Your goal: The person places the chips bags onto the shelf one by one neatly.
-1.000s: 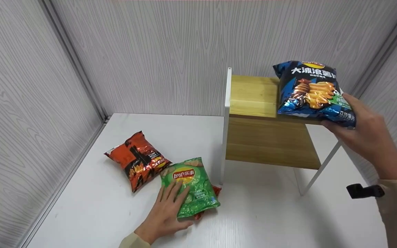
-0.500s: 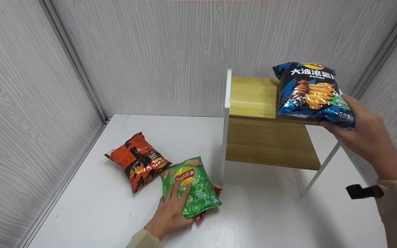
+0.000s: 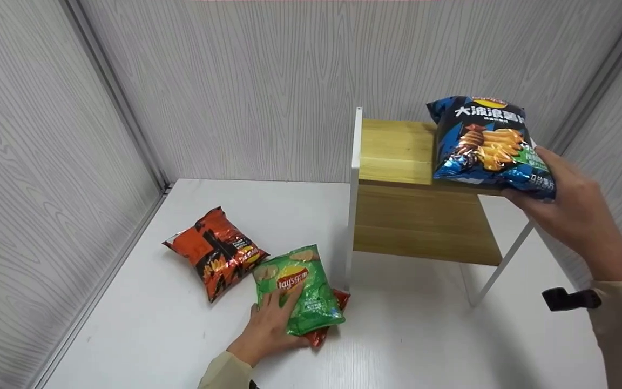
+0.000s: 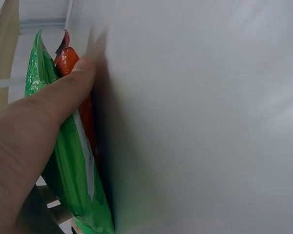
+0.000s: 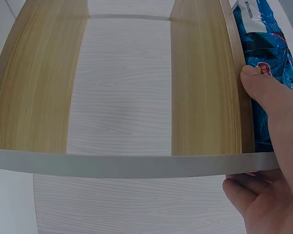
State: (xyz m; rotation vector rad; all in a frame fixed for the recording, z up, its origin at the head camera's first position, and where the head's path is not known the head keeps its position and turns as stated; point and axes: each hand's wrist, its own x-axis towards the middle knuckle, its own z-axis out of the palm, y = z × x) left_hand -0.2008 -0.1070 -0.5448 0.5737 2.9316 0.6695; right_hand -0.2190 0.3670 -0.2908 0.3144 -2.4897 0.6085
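My left hand (image 3: 269, 327) lies over a green Lay's chip bag (image 3: 311, 297), its bent fingers on top. In the left wrist view, the thumb (image 4: 71, 87) comes round the near edge of the bag and reaches a red chip bag (image 4: 88, 122) underneath, which is mostly hidden. At the upper right, my right hand (image 3: 578, 200) grips the lower right corner of a blue chip bag (image 3: 484, 146) on the wooden rack's top board (image 3: 397, 151). In the right wrist view, the right thumb (image 5: 263, 87) rests at the board's front edge against the blue bag; other fingers are below the side bar.
An orange-and-black chip bag (image 3: 216, 251) lies on the white table (image 3: 143, 302), its right corner close to the green bag. The rack has a white upright (image 3: 354, 200) on its left and a lower wooden board (image 3: 424, 227). Grey wood-patterned panels (image 3: 246, 92) enclose the table.
My left hand has shifted right and its fingers have bent more. The green bag has turned slightly and moved up, showing more of the red bag below. The right hand and blue bag stay put.
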